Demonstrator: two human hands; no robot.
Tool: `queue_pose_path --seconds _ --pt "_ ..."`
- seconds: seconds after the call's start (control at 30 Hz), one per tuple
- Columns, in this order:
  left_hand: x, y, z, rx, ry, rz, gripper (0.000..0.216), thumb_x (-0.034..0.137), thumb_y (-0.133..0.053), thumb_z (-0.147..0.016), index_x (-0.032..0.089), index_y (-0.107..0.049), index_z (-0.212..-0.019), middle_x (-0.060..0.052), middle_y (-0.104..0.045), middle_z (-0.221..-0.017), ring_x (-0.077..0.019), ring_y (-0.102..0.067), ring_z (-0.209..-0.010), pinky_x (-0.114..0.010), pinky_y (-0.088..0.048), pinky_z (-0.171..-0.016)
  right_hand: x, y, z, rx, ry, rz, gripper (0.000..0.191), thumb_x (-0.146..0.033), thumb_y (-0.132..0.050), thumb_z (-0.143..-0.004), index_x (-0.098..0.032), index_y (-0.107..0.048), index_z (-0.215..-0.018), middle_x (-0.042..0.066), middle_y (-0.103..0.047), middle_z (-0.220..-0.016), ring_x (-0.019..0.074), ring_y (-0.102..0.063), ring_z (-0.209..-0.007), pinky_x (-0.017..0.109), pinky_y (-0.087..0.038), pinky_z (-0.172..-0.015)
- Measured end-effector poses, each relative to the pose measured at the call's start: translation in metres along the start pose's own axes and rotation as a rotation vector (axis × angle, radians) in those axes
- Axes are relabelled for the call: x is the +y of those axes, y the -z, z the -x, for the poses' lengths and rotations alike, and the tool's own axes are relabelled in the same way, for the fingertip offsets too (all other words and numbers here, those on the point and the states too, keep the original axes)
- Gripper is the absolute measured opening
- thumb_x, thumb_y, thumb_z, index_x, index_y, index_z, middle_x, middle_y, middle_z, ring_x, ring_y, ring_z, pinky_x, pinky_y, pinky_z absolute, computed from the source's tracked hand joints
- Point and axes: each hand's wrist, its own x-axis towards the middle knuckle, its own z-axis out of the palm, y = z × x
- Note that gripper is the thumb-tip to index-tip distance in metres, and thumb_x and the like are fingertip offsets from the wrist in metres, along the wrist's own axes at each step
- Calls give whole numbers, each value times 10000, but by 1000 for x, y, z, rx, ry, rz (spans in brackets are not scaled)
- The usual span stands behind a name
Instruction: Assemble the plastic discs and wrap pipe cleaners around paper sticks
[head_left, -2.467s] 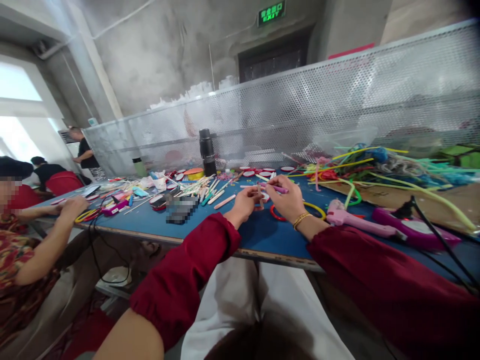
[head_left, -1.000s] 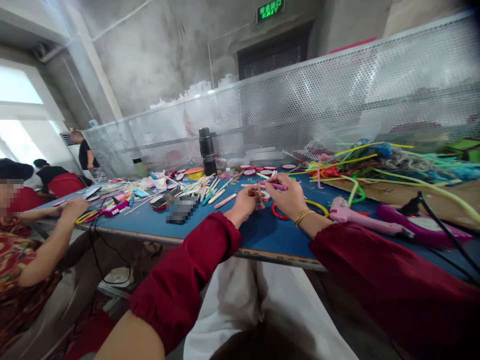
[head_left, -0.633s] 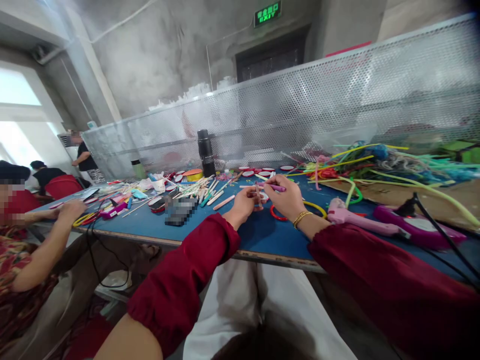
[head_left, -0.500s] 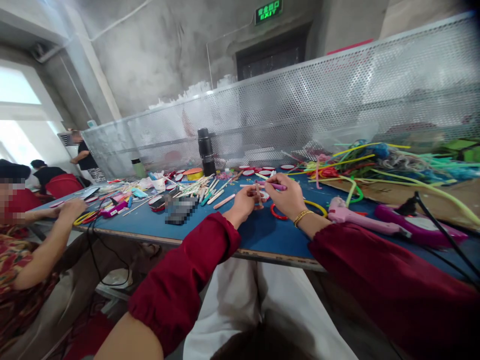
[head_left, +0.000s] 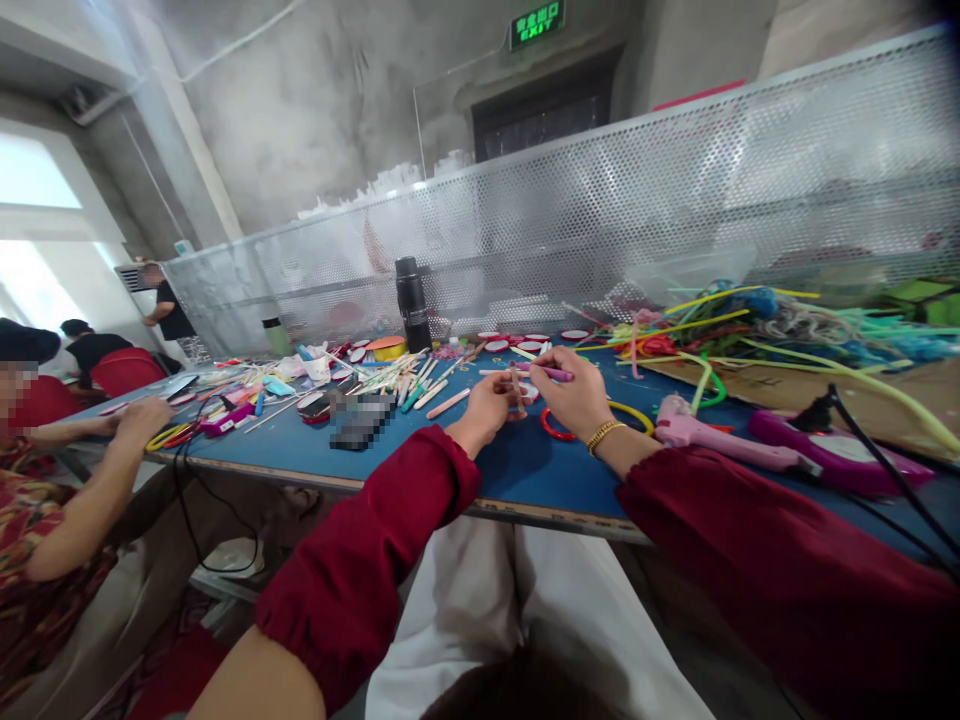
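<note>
My left hand [head_left: 491, 405] is closed around a small brownish-pink piece [head_left: 517, 392], held upright just above the blue table. Its exact kind is too small to make out. My right hand [head_left: 574, 388], with a gold bracelet at the wrist, pinches a slim purple stick [head_left: 551, 373] whose tip points left at that piece. Both hands are close together. Below and right of them lie a red ring [head_left: 556, 428] and a yellow ring [head_left: 634, 415]. A pink tool with a long handle [head_left: 727, 440] rests to the right of my right forearm.
On the blue table [head_left: 525, 480] are a phone [head_left: 361, 420], many coloured sticks [head_left: 420, 385] and a black bottle [head_left: 412, 303]. A purple device [head_left: 832, 455] with a cable and a heap of coloured strips [head_left: 750, 330] lie right. At left, another person's hands [head_left: 142, 418] work.
</note>
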Motion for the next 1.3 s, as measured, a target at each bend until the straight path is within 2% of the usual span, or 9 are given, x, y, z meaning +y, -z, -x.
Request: queue_pose_path --seconds 0.4,0.8,0.97,1.13,1.3 --pt "1 -1 1 -10 0 -10 307 13 -626 -795 172 -652 -1056 -41 -656 -899 -138 -670 -744 -264 -557 -651 -1 0 0 -24 1 2 104 -314 -610 -829 -235 -649 -774 6 -671 -735 189 -592 -687 319 -399 -656" --pt "1 -1 1 -7 4 -2 265 75 -708 -789 173 -663 -1030 -46 -669 -911 -141 -680 -756 -299 -571 -705 -2 1 0 -16 -4 7 97 -308 -606 -824 -236 -643 -770 6 -673 -738 187 -592 -683 320 -401 -654" --pt "0 0 0 -2 4 -3 268 57 -678 -799 175 -659 -1038 -43 -668 -907 -140 -677 -752 -297 -570 -699 -3 1 0 -25 3 2 103 -311 -601 -830 -237 -641 -770 10 -675 -739 190 -594 -684 322 -404 -658" --pt "0 0 0 -3 3 -4 268 105 -743 -784 175 -656 -1027 -45 -670 -910 -141 -679 -767 -312 -580 -729 -2 1 0 -23 -3 -5 97 -311 -600 -833 -240 -646 -786 16 -684 -751 197 -597 -693 325 -409 -654" --pt "-1 0 0 0 -1 3 256 98 -717 -792 177 -650 -1025 -44 -667 -909 -136 -672 -755 -308 -579 -723 -3 1 0 -28 7 2 107 -316 -606 -834 -238 -642 -770 14 -679 -742 193 -594 -688 324 -404 -655"
